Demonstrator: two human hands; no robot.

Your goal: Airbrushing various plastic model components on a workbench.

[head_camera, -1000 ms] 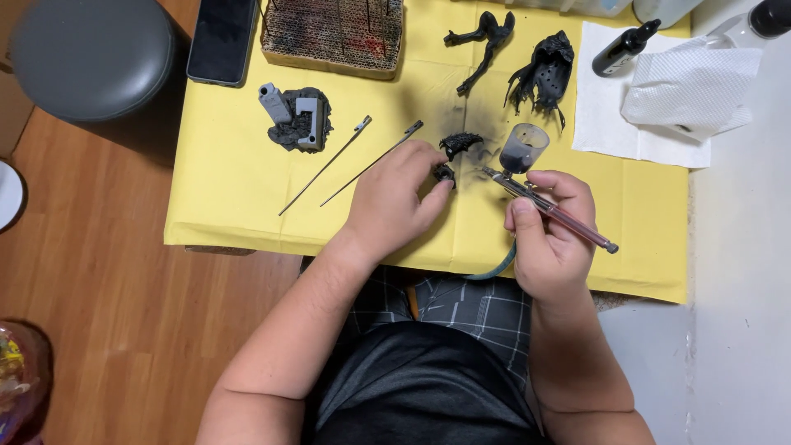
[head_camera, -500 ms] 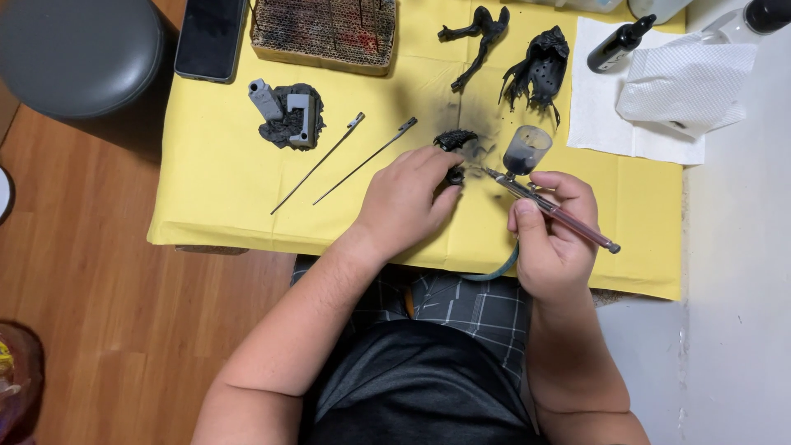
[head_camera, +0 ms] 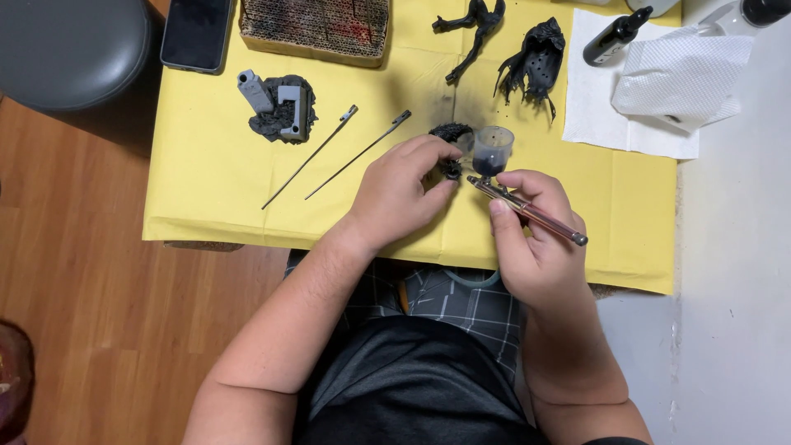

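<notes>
Airbrush [head_camera: 527, 210] work fills the head view, the only view given: the right hand [head_camera: 535, 239] grips the slim tool like a pen, its small paint cup [head_camera: 493, 151] upright and dark at the bottom, its tip aimed left at a small black miniature part [head_camera: 451, 148]. That part sits just past the middle of the yellow sheet [head_camera: 206, 165], pinched between thumb and fingertips of the left hand [head_camera: 404, 189], so both hands are closed on something. As a judgement, much of the coating looks done: the held part already appears black all over, a grey haze of overspray stains the sheet around it, and two more pieces, a winged figure [head_camera: 534, 58] and a long-limbed one [head_camera: 470, 29] farther off, look equally dark. One grey and black piece [head_camera: 280, 107] to the left still shows bare grey blocks, so it may remain to be covered. Two thin metal rods [head_camera: 329, 156] lie loose beside it. Farther right, a dropper bottle [head_camera: 614, 37] rests on a paper towel [head_camera: 659, 91]; a stained cardboard block [head_camera: 317, 25] and a phone [head_camera: 196, 33] lie at the far edge.
</notes>
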